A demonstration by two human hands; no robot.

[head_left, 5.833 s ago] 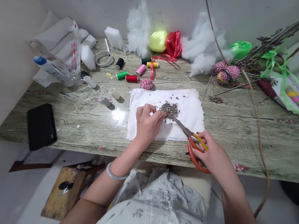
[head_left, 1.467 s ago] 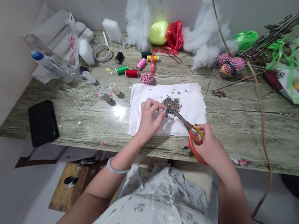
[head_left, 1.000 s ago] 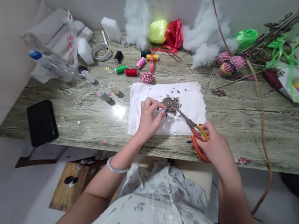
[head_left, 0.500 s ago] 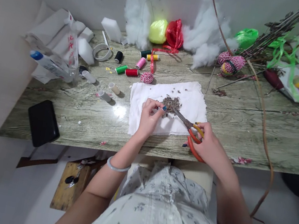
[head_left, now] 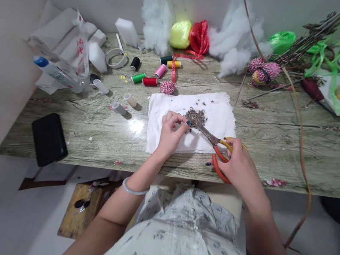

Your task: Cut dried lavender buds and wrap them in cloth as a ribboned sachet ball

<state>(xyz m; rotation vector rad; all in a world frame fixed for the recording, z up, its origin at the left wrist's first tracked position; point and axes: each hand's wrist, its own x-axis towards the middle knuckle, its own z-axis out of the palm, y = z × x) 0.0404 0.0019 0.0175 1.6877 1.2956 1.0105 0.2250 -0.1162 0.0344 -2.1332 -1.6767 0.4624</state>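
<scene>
A white cloth (head_left: 222, 106) lies on the table with a small heap of dried, dark plant bits (head_left: 196, 116) on it. My left hand (head_left: 171, 132) is closed in a pinch at the heap's near left side; what sits between its fingertips is too small to make out. With my right hand (head_left: 237, 163) I hold a pair of scissors (head_left: 210, 136) with yellow and orange handles. The scissor tips point left, at the heap's near edge, close to my left fingertips.
Behind the cloth lie several thread spools (head_left: 150, 81) and a ball of red-white twine (head_left: 167, 87). White stuffing (head_left: 233, 42) stands against the wall. Left are a glue bottle (head_left: 58, 75) and a black case (head_left: 49, 140). Dry stems (head_left: 322, 33) lean at the right rear.
The scissor tips have shifted slightly left toward my left fingertips, and my right fingers have moved a little on the handles. My left hand stays pinched in nearly the same place.
</scene>
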